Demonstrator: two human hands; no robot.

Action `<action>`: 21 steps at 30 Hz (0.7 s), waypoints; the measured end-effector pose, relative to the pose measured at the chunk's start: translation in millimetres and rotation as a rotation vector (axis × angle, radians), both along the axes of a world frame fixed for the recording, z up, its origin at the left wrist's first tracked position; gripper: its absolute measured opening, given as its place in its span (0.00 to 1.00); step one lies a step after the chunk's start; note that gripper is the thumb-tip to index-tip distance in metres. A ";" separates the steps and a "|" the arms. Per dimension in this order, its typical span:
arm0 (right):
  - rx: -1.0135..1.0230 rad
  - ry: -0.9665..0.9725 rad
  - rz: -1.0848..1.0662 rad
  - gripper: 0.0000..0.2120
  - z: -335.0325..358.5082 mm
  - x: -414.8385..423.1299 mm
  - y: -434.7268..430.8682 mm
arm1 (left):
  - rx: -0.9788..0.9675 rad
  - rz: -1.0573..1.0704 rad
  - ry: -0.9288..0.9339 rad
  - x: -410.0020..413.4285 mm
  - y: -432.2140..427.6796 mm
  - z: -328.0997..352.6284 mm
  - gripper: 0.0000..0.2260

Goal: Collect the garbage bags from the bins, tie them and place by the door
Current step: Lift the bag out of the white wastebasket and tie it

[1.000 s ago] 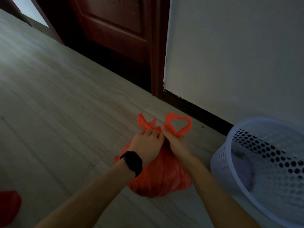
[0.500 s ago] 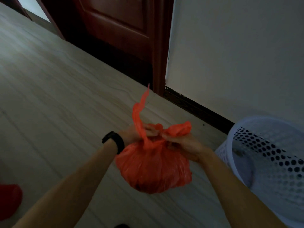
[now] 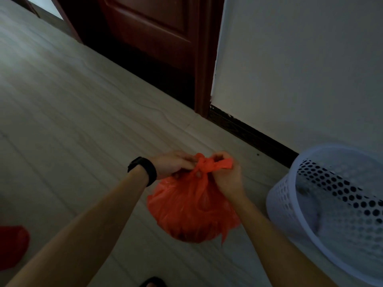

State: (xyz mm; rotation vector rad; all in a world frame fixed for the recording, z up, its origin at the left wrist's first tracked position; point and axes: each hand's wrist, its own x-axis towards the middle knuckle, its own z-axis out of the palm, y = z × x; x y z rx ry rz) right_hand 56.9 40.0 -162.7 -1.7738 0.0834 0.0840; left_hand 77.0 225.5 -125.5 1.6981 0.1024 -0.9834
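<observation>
Head view, dim room.

**Bag:** Orange bag (image 3: pixel 190 212) is low in centre, between the two forearms, just left of the white perforated bin (image 3: pixel 279 199). Can't tell whether it rests on the floor (image 3: pixel 62 121) or hangs from the hands. It's out of the bin, bulging, mouth gathered.

**Hands:**
- L hand (image 3: pixel 172 164), black watch (image 3: pixel 143 169) on wrist: fingers curled, pinching one twisted ear of the bag at the knot (image 3: pixel 204 163).
- R hand (image 3: pixel 228 179): fingers curled round the other ear, which pokes out past the knuckles twd the bin.
- Both hands meet at the knot, as if to draw it tight.

**Progress (judged):**
- Collect step is done for this bag.
- Tie step is in hand. At least one crossing looks formed and snug at the neck. A 2nd throw is poss. needed, can't confirm.
- Not yet placed. Dark red door (image 3: pixel 149 27) + frame (image 3: pixel 202 69) stand near, up and left of the bag, so the carry looks short.

**Left to do:**
- Bin has smth pale inside, too dim to say if it's another liner or rubbish.
- No other bins in view, so the total left is unknown.
- Red obj. (image 3: pixel 12 245) at lower-left edge may be another bag, can't tell.
- Dark shape (image 3: pixel 152 283) at bottom edge, prob. footwear.

**Risk:** thin plastic ears may tear if yanked hard.
</observation>
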 end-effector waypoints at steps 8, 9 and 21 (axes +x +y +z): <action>0.254 0.355 0.050 0.15 -11.1 4.1 -25.5 | 0.343 0.018 -0.573 -16.6 7.9 -11.8 0.03; 0.280 0.389 0.047 0.16 -11.8 1.7 -30.4 | 0.400 -0.003 -0.703 -23.0 10.2 -13.3 0.02; 0.478 0.488 0.010 0.14 -13.8 -24.1 -51.8 | 0.919 -0.135 -0.834 -60.5 35.0 -1.4 0.12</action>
